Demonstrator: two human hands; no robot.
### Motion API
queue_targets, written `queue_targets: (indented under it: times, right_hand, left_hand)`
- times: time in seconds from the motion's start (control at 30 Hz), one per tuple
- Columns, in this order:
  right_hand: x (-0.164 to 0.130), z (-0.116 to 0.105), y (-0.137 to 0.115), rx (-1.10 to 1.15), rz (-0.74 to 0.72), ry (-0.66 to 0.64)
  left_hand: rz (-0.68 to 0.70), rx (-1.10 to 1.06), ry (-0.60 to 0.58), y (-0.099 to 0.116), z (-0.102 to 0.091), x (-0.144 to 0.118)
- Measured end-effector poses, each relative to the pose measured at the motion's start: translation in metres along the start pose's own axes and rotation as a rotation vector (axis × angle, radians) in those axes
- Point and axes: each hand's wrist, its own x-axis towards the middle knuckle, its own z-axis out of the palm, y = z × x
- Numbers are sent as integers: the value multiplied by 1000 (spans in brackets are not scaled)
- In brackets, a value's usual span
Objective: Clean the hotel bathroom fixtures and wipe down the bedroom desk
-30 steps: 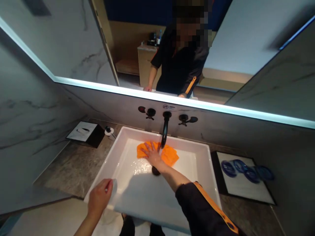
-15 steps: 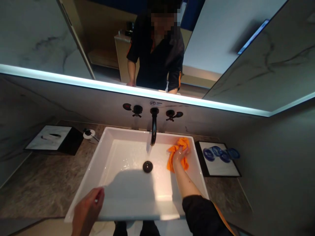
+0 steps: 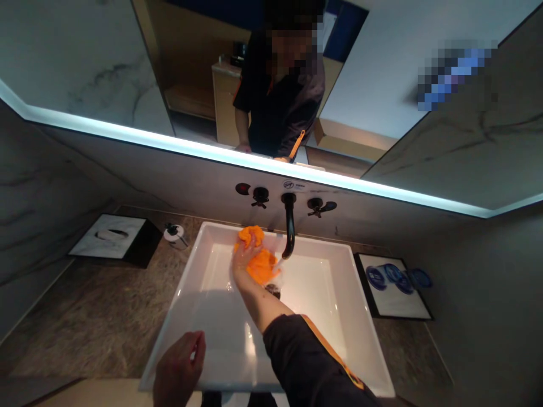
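My right hand [image 3: 245, 255] presses an orange cloth [image 3: 263, 268] against the back left part of the white sink basin [image 3: 335, 339]. Part of the cloth bunches up under the fingers, and the rest spreads toward the dark drain [image 3: 272, 291]. Above the basin curves a black faucet spout [image 3: 289, 229]; a pale streak of what looks like water runs from its tip to the cloth's edge. Over the front left rim, my left hand [image 3: 180, 364] is loosely curled into a fist, with a small gap by the thumb and nothing visible in it.
A tissue box [image 3: 114, 237] and a small white dispenser bottle [image 3: 175, 236] stand on the stone counter [image 3: 106, 316] at left. To the right lies a tray [image 3: 394, 302] with several blue-topped items [image 3: 392, 274]. Black tap handles [image 3: 260, 196] project from the wall below the lit mirror [image 3: 190, 68].
My right hand has swept the orange cloth from the right side of the basin across to the back left. My left hand stays curled by the front left rim. The view has shifted slightly.
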Motion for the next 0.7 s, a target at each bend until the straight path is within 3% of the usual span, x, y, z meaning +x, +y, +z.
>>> queue_targets:
  times: [0.07,0.13,0.27,0.43,0.6,0.7]
  right_hand:
    - [-15,29,-31,199,50,-39]
    - [-25,48,-53,377,-10,-108]
    - [-34,53,-71,552,-161,-216]
    - [-63,30,-47,529,-301,-394]
    - [-147,8,-10,473,-383,-641]
    - [-188,-8,-7,602,-386,-714]
  left_hand:
    - [-3,-3,3,-1,0,-3]
    - [-8,-8,11,-1,-1,-5]
    - [-8,-1,39,2,0,-6]
    - [-10,68,108,5,-2,-6]
    - [-53,119,143,4,-1,-14]
    - [-83,147,139,0,4,-19]
